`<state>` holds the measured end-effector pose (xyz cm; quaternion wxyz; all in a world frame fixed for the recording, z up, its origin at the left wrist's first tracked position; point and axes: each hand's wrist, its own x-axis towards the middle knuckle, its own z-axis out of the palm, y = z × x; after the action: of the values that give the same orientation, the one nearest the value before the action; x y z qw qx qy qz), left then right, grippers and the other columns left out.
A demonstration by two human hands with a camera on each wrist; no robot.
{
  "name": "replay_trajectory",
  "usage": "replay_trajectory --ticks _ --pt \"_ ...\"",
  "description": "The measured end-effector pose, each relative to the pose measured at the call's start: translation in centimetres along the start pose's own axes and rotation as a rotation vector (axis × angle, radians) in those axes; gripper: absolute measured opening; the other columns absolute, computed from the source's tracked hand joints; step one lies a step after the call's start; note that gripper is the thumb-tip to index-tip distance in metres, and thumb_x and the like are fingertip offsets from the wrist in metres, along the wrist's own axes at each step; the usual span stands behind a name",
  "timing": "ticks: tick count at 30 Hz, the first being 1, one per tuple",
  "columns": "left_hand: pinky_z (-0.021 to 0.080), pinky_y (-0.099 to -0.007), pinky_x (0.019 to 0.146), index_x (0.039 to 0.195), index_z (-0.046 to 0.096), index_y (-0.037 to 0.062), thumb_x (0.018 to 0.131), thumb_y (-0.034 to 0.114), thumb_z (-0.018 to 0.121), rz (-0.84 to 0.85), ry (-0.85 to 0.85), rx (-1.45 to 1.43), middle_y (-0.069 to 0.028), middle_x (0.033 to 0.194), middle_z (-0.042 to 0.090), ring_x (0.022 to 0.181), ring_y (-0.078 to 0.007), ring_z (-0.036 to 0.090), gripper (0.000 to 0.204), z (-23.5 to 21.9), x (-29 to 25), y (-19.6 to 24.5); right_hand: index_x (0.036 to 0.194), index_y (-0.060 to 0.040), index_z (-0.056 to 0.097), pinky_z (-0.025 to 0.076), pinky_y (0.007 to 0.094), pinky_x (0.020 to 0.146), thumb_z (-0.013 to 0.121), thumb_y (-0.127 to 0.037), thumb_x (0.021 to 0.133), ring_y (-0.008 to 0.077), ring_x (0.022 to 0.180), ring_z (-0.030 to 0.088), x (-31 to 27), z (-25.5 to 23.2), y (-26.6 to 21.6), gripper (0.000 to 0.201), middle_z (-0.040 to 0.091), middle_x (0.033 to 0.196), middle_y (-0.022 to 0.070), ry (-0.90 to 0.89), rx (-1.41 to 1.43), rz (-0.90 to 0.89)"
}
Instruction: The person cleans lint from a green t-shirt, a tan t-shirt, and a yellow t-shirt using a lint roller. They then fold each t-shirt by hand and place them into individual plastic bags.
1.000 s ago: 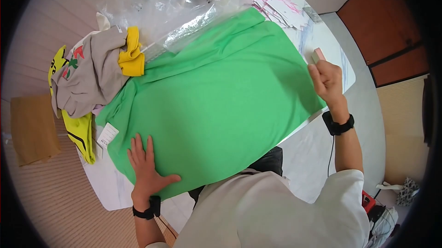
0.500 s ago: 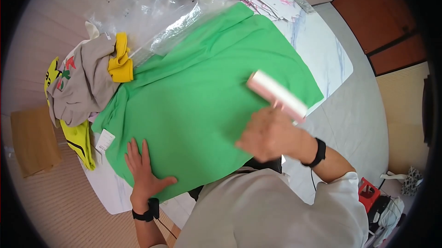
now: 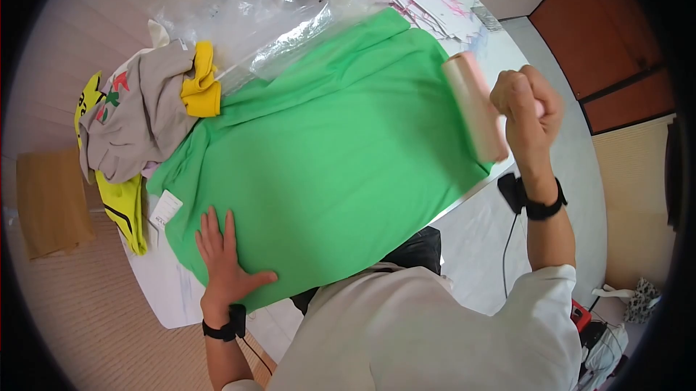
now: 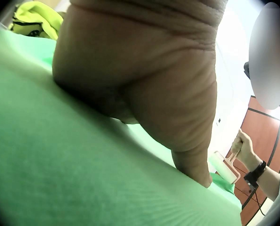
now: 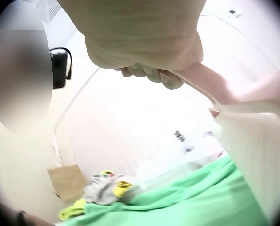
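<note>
The left arm comes up from the bottom edge of the head view, and the left hand (image 3: 229, 268) rests palm down on the near left part of the green cloth (image 3: 326, 166), its fingers spread and the thumb stretched out sideways. The cloth lies spread over the white table (image 3: 170, 297). The right forearm rises steeply from the sleeve (image 3: 544, 297) at the elbow, and the right hand (image 3: 533, 112) is clenched round the handle of a pale pink roller (image 3: 475, 108) at the right end of the cloth. The roller slants lengthwise along that edge; whether it touches the cloth or hangs just above cannot be told. Most of the handle is hidden in the fist, with only a bit of pink showing beside the fingers. In the right wrist view the roller is cut off by the right edge and washed out, while the curled fingertips show under the palm. In the left wrist view the heel of the left hand covers most of its own fingers. The print on the white tag (image 3: 166, 208) is too small to read, and the clear plastic bag (image 3: 268, 14) runs out of the top of the head view.
</note>
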<state>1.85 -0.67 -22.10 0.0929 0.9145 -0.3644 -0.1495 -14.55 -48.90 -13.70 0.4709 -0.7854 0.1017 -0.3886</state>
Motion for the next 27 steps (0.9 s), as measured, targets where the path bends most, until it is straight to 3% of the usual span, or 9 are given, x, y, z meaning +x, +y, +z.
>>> replay_trajectory --ticks 3,6,10,13,17,20,24,26,27 --pt "0.004 -0.0672 0.124 0.167 0.021 0.0084 0.049 0.053 0.099 -0.014 -0.016 0.001 -0.0270 0.173 0.008 0.160 -0.0471 0.005 0.148 -0.3 0.1 0.2 0.072 -0.0070 0.049 0.040 0.0262 0.055 0.060 -0.022 0.108 0.0067 0.058 0.043 -1.5 3.8 -3.0 0.041 0.047 0.064 -0.0017 0.005 0.343 0.115" --pt "0.004 -0.0670 0.124 0.167 0.021 0.0086 0.050 0.053 0.098 -0.006 -0.009 0.006 -0.0272 0.172 0.008 0.159 -0.0475 0.005 0.147 -0.3 0.0 0.1 0.072 -0.0069 0.048 0.038 0.0261 0.054 0.061 -0.023 0.108 0.0065 0.057 0.043 -2.8 5.1 -1.7 0.042 0.046 0.064 -0.0027 -0.077 0.414 0.237" --pt "0.005 -0.0673 0.124 0.167 0.021 0.0089 0.052 0.056 0.097 0.016 0.016 -0.010 -0.0283 0.172 0.008 0.159 -0.0481 0.006 0.146 0.0 -0.1 -0.1 0.071 -0.0076 0.048 0.033 0.0251 0.052 0.061 -0.021 0.108 0.0050 0.056 0.039 -2.6 1.8 2.8 0.041 0.044 0.064 -0.0046 0.040 0.088 0.148" --pt "0.004 -0.0675 0.124 0.167 0.021 0.0087 0.053 0.058 0.096 0.015 0.012 -0.008 -0.0290 0.172 0.009 0.159 -0.0483 0.007 0.145 -0.2 0.0 0.0 0.072 -0.0083 0.049 0.032 0.0240 0.053 0.061 -0.020 0.108 0.0031 0.059 0.037 -1.7 -2.1 4.3 0.040 0.044 0.065 -0.0055 0.083 0.099 0.152" --pt "0.005 -0.0678 0.123 0.167 0.020 0.0085 0.054 0.061 0.094 0.029 0.022 0.000 -0.0291 0.171 0.009 0.159 -0.0486 0.008 0.145 -0.1 -0.1 -0.2 0.074 -0.0061 0.053 0.030 0.0235 0.055 0.064 -0.022 0.107 0.0025 0.061 0.036 0.2 -5.2 5.5 0.038 0.045 0.067 -0.0070 0.096 -0.327 0.100" --pt "0.004 -0.0670 0.124 0.168 0.020 0.0084 0.055 0.066 0.092 0.025 0.037 0.002 -0.0288 0.172 0.009 0.159 -0.0481 0.007 0.146 0.1 -0.3 -0.3 0.077 -0.0048 0.057 0.031 0.0228 0.057 0.065 -0.020 0.106 0.0028 0.063 0.037 1.0 -5.3 3.5 0.034 0.048 0.070 -0.0069 0.125 -0.391 -0.036" --pt "0.003 -0.0673 0.123 0.168 0.019 0.0080 0.056 0.068 0.090 0.030 0.025 0.005 -0.0291 0.172 0.009 0.159 -0.0482 0.006 0.145 0.1 -0.2 -0.3 0.089 0.0013 0.067 0.040 0.0228 0.057 0.061 -0.010 0.105 0.0047 0.061 0.049 0.8 -0.3 -2.5 0.020 0.056 0.070 -0.0024 0.179 0.068 0.024" --pt "0.004 -0.0685 0.123 0.167 0.019 0.0078 0.056 0.065 0.092 0.037 0.028 0.009 -0.0297 0.171 0.009 0.159 -0.0488 0.006 0.145 0.0 -0.2 -0.4 0.094 0.0034 0.068 0.045 0.0261 0.055 0.060 -0.004 0.101 0.0088 0.060 0.055 -1.0 2.7 -5.2 0.012 0.061 0.071 0.0026 0.071 0.187 0.037" --pt "0.003 -0.0685 0.123 0.167 0.019 0.0078 0.056 0.066 0.092 0.039 0.031 0.015 -0.0297 0.171 0.009 0.159 -0.0488 0.006 0.145 0.1 -0.3 -0.4 0.095 0.0023 0.069 0.046 0.0275 0.055 0.062 -0.002 0.097 0.0114 0.059 0.057 -1.8 3.7 -4.8 0.008 0.062 0.071 0.0039 -0.075 0.145 -0.155"
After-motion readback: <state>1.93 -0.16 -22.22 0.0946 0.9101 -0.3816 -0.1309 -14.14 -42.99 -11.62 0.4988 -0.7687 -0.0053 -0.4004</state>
